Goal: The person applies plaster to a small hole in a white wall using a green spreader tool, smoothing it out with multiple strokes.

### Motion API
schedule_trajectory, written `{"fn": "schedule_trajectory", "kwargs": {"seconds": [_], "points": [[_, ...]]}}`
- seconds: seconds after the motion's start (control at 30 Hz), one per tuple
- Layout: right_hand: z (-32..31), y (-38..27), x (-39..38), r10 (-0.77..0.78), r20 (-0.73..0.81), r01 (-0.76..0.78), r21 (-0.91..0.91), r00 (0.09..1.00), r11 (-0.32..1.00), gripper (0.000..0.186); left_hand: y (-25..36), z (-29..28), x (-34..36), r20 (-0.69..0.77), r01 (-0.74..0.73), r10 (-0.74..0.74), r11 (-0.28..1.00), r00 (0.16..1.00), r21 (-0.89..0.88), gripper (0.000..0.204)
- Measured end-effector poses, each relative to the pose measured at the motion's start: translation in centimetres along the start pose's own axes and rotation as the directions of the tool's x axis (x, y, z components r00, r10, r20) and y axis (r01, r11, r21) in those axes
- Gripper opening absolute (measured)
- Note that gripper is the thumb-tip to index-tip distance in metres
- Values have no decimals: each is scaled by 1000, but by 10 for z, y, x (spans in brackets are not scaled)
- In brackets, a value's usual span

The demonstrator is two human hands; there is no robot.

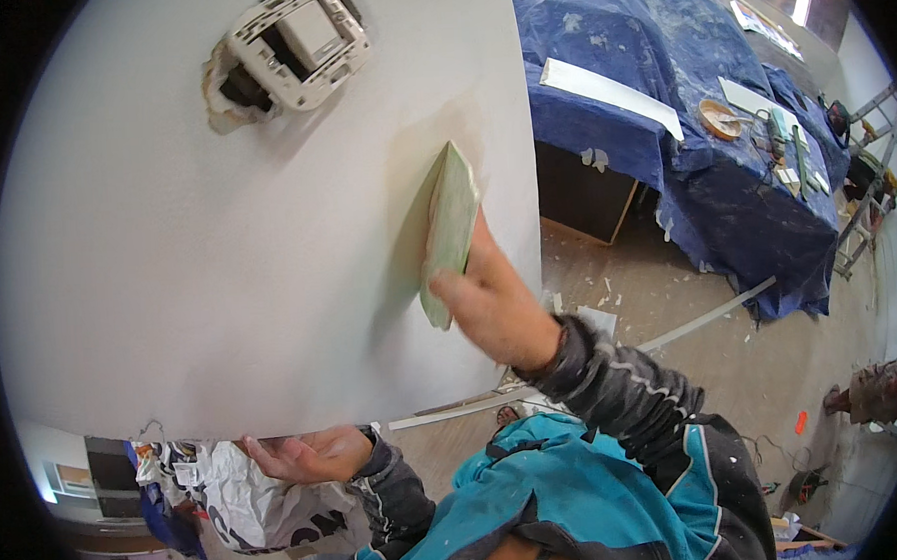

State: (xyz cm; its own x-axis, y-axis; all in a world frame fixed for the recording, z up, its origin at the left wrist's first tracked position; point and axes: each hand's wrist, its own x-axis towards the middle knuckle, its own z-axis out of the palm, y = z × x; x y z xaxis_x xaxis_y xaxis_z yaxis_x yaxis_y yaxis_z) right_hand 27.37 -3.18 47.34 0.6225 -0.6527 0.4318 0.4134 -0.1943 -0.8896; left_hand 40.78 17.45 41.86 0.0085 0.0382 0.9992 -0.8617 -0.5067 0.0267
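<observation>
My right hand [495,303] grips a pale green, flat, elongated block [452,235] with a pointed upper end. The block is against or just off a white wall panel [217,250], beside a faint beige patch [427,131]; contact cannot be made out. My left hand [311,456] is at the panel's lower edge, palm up, with fingers apart and nothing visible in it. Above and left of the block, an off-white electrical fitting [303,51] hangs tilted from a rough-edged hole in the panel.
At upper right, blue sheeting [608,33] covers a large surface bearing a white strip [611,98], a bowl [720,120] and tools. A ladder [869,177] leans beyond. Debris and a long pale strip [710,314] lie on the floor. A white bag [268,503] stands lower left. Another person's leg [874,387] shows at right.
</observation>
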Motion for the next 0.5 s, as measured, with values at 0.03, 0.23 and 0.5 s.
{"fn": "schedule_trajectory", "kwargs": {"seconds": [0.03,0.23,0.5], "points": [[-1,-11,5,54,8,-55,64,998,996,82,1,1,0,0,92,-92,993,996,-73,38],[-40,-43,18,338,181,-346,776,923,528,56,5,9,0,-53,380,-513,698,857,-607,60],[-54,3,-2,270,-314,15,677,910,735,54,-6,5,-10,-102,383,-481,794,871,-472,62]]}}
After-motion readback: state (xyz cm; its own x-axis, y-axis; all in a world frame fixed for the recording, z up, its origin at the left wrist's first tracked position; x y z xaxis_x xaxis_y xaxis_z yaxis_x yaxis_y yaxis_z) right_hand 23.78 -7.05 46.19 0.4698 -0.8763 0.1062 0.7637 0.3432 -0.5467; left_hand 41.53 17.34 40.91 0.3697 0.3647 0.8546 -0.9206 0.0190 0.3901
